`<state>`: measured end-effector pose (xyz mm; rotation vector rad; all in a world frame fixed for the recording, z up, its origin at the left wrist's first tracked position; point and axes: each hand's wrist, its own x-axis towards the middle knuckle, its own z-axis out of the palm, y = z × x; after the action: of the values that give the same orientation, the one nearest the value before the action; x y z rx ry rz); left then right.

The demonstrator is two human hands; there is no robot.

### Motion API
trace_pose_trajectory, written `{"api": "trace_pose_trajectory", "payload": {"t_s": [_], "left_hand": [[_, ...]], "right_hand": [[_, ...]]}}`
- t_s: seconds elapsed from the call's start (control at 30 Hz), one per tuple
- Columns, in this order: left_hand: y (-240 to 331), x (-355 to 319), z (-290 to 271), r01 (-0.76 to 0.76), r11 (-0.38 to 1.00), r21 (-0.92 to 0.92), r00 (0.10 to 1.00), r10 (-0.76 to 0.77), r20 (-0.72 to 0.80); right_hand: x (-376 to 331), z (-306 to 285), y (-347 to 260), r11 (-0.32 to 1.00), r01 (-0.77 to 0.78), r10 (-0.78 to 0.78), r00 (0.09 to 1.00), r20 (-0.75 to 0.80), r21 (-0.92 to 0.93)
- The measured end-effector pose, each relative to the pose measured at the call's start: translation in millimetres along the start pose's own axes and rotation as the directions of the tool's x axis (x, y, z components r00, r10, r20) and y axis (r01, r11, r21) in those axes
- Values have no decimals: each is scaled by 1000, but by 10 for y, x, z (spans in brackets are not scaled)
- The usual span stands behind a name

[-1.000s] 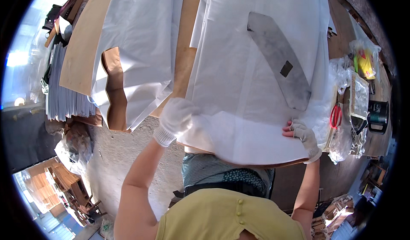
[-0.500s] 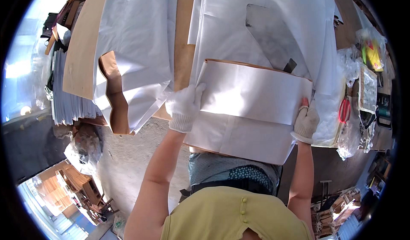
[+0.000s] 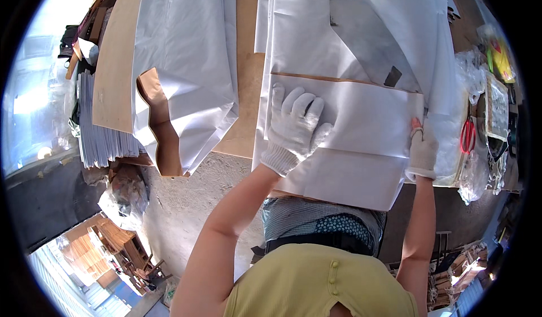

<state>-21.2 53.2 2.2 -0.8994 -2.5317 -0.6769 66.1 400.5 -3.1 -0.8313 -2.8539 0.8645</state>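
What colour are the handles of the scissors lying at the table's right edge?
Red, seen in the head view: the scissors.

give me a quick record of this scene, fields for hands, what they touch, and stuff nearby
left hand: gloved left hand pressed flat on the folded white sheet
right hand: gloved right hand holds the sheet's right edge
surface: wooden table
on sheet stack: grey template
nearby right: red scissors, plastic bags
nearby left: second white sheet, stacked paper
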Motion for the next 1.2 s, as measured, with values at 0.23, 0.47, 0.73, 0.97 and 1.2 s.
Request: {"api": "trace_pose_trajectory", "payload": {"t_s": [0.23,0.47,0.73,0.97,1.2], "left_hand": [[77,71,181,117,976,181,985,-138,107],[43,110,148,117,977,177,990,-128,52],[-18,59,44,-29,999,44,999,28,19],[-14,226,-171,-275,961,-9,958,273,-90],[342,838,-568,-78,997,7,996,77,54]], "right_hand": [[-197,385,-1055,809,517,-581,772,-258,-279],[-306,737,-1317,706,692,-705,668,-237,-151],[-59,4,-329,704,633,-710,647,-279,-322],[57,101,-305,811,563,-571,704,-422,-158],[20,-245,-646,813,527,-222,673,-705,247]]}}
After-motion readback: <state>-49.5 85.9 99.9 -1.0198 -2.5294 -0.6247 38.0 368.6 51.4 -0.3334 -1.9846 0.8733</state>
